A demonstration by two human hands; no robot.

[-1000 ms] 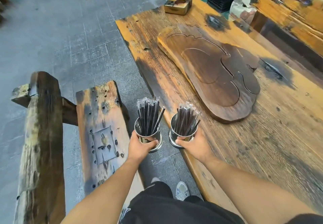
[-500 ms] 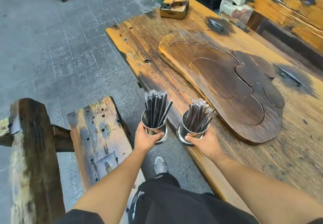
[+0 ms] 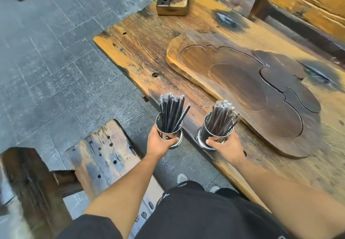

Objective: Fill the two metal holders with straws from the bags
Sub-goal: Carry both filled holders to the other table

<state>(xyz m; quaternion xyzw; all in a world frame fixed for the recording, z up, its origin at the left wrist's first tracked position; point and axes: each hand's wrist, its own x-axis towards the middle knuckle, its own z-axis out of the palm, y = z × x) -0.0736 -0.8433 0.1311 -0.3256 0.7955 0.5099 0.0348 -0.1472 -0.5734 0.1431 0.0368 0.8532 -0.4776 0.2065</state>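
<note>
1. Left hand [image 3: 159, 142] is wrapped tight round the left shiny round metal holder [image 3: 169, 135], lower centre of frame; it is held in the air over the grey stone floor [image 3: 56, 70], off the table edge.
2. Right hand [image 3: 226, 148] is clamped on the right shiny round metal holder [image 3: 210, 136], just right of centre; its base looks to sit at or just above the near edge of the long worn wooden table [image 3: 141, 52], contact unclear.
3. Black plastic-wrapped straws stand in both: left bunch [image 3: 171, 112] upright, one straw leaning right; right bunch [image 3: 222, 117] fanned to the right.
4. Step: filling looks done, both holders packed; this is carry/place. No bags in view.
5. Next move, my guess: set both upright on the table, level, so the straws don't tip out.
6. Count: two holders, two hands, two straw bunches (single straws too many to count), one dark carved wooden tray [image 3: 252, 93] right of centre, one small wooden block with a round hole [image 3: 172, 1] upper centre, one rough wooden bench [image 3: 104, 156] lower left.
</note>
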